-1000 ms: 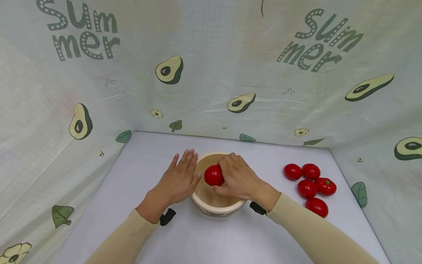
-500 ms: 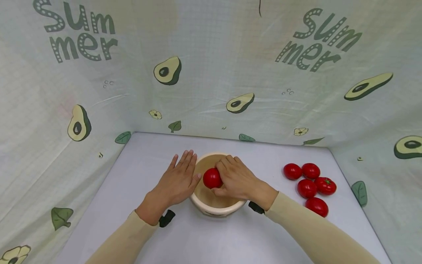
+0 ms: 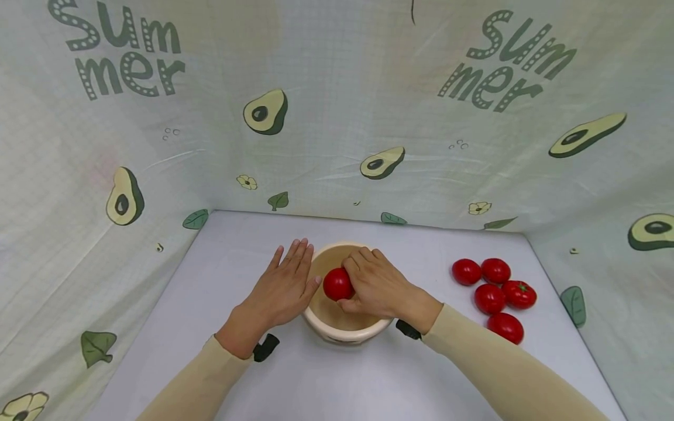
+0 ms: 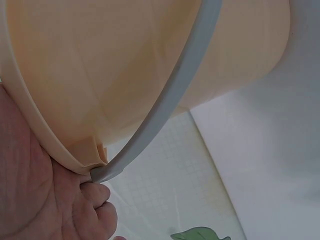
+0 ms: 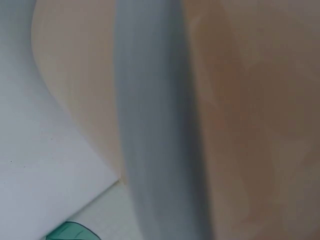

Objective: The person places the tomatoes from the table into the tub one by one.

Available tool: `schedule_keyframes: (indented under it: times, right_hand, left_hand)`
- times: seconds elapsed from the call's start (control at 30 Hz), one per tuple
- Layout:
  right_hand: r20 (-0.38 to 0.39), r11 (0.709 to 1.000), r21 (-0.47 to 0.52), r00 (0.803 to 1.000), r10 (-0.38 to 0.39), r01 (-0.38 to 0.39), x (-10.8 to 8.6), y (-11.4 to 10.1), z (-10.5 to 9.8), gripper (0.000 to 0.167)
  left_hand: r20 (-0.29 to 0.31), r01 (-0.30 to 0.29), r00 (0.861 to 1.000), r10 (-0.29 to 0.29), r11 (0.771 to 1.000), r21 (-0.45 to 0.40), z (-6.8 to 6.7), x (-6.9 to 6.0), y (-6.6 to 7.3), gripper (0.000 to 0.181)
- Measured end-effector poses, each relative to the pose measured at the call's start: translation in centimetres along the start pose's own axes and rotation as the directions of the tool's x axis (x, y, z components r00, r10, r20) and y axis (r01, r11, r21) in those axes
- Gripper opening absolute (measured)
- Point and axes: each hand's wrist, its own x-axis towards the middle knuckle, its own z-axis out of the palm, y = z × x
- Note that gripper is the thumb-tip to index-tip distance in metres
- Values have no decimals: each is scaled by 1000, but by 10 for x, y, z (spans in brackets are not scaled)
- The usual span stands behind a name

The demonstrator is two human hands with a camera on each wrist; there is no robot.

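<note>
In the head view, my right hand point(image 3: 380, 286) grips a red tomato point(image 3: 338, 284) over the mouth of a cream bucket point(image 3: 344, 335). The tomato pokes out on the left side of that hand, past the curled fingers and thumb. My left hand point(image 3: 281, 289) lies with straight fingers along the bucket's left rim. Seen from the left wrist, the palm of the left hand point(image 4: 55, 200) touches the rim beside the end of a grey handle point(image 4: 167, 92), which hangs against the bucket's outer wall. Only the bucket wall point(image 5: 255, 125) and the blurred handle point(image 5: 157, 120) show from the right wrist.
Several red tomatoes point(image 3: 490, 299) lie grouped on the right of the white table point(image 3: 337, 386). One of them point(image 3: 519, 294) shows a green stem mark. A cloth point(image 3: 316, 70) printed with avocados surrounds the table at the back and sides.
My right hand has sunk slightly with the tomato, which sits a touch lower and further left. The left hand stays at the rim. The whole head view drifts a little.
</note>
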Motion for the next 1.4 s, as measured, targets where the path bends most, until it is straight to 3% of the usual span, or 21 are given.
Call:
schedule_keyframes:
  times: [0.4,0.57,0.77,0.97,1.17,1.3,1.4]
  right_hand:
    - [-4,1000,3,1000,3,-3,0,1,0,71]
    - [-86,999,39,996,25,-21,-3,1,-1,62]
    - [-289,995,69,954,83,-65,-18,14,-11,48]
    - [-378,984,14,910,170,-178,-51,61,-24,55]
    - [-324,941,-136,912,252,-309,-104,125,-11,63]
    - [-212,906,-185,916,341,-380,-138,154,1,65]
    - [-102,876,-200,899,426,-438,-154,167,7,65]
  left_hand:
    - [1,10,1000,-10,1000,-14,1,1,0,74]
    - [-2,11,1000,-11,1000,-20,2,1,-1,73]
    - [5,4,1000,-4,1000,-18,2,2,-2,73]
    - [5,1,1000,-1,999,-37,1,2,-1,73]
    - [2,-4,1000,4,999,-39,2,2,-1,74]
    - [2,-6,1000,6,999,-51,2,1,-1,75]
    - [6,-2,1000,2,998,-57,2,1,-1,75]
